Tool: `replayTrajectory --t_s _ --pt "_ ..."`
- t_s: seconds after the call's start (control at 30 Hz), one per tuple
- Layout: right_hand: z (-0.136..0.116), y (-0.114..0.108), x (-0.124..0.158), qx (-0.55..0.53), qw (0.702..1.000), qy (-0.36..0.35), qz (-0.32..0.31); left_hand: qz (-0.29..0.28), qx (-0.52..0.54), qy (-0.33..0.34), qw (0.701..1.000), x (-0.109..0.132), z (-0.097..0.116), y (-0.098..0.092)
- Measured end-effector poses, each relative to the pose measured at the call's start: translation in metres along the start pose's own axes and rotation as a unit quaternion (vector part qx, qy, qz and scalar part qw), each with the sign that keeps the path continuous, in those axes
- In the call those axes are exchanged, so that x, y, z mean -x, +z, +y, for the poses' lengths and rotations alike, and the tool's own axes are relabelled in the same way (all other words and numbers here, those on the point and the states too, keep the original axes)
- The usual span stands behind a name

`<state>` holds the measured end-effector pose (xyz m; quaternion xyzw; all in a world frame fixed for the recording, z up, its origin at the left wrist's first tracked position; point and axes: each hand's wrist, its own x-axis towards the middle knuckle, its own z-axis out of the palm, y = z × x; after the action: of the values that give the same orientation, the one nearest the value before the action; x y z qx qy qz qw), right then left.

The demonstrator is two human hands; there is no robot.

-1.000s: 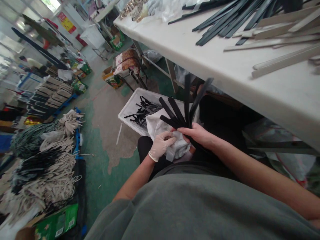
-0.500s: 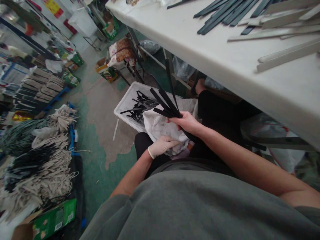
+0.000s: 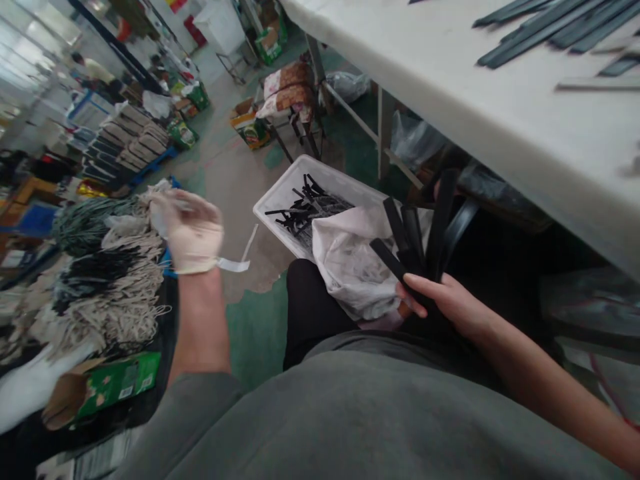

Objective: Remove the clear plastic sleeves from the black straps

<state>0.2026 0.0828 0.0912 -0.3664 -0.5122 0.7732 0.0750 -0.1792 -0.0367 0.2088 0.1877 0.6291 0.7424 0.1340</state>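
My right hand (image 3: 435, 293), bare, is closed around a bundle of flat black strips (image 3: 410, 233) that fan upward over my lap. Below and left of them, a crumpled white cloth sack (image 3: 350, 260) lies across my lap and over the edge of a white plastic bin (image 3: 280, 193). Short black pieces (image 3: 305, 207) lie in that bin. My left hand (image 3: 193, 230), in a pale glove, is raised out to the left, away from the bundle. Motion smears its fingers. A short white strip (image 3: 234, 265) shows beside its wrist; whether it is attached cannot be told.
A white-topped table (image 3: 400, 60) runs along the right, with dark strips (image 3: 555, 33) on it. Corded bundles (image 3: 115, 287) lie on the floor at left, near a green carton (image 3: 120, 383). A cloth-covered stool (image 3: 287, 93) stands beyond the bin.
My left hand has lifted from the white sack and swung up to the left. My right hand, still holding the black strips, appears farther right and lower. The view has shifted left.
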Motion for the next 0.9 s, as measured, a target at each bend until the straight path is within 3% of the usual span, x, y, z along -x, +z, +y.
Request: replayTrajectory --t_s 0.07,0.17,0.27,0.33,0.43,0.63,0.9 --pt "0.001 0.005 0.007 0.049 0.999 0.008 -0.016 0.02 0.062 -0.173 0.983 0.042 -0.044 0.013" --pt "0.01 0.013 0.008 0.109 0.992 0.043 -0.046 0.066 0.166 -0.387 0.904 0.102 -0.114 0.031" --pt "0.021 0.023 0.002 0.132 0.987 0.062 -0.062 0.082 0.256 -0.482 0.834 0.148 -0.151 0.043" --pt "0.025 0.029 -0.004 0.139 0.987 0.066 -0.057 0.072 0.293 -0.504 0.809 0.168 -0.157 0.049" --pt "0.027 0.038 -0.012 0.162 0.984 0.064 -0.032 0.058 0.312 -0.511 0.799 0.181 -0.155 0.059" --pt "0.026 0.042 -0.02 0.171 0.984 0.058 0.004 0.049 0.324 -0.505 0.798 0.184 -0.15 0.069" --pt "0.028 0.041 -0.024 0.164 0.985 0.061 -0.006 0.044 0.322 -0.512 0.795 0.184 -0.15 0.071"
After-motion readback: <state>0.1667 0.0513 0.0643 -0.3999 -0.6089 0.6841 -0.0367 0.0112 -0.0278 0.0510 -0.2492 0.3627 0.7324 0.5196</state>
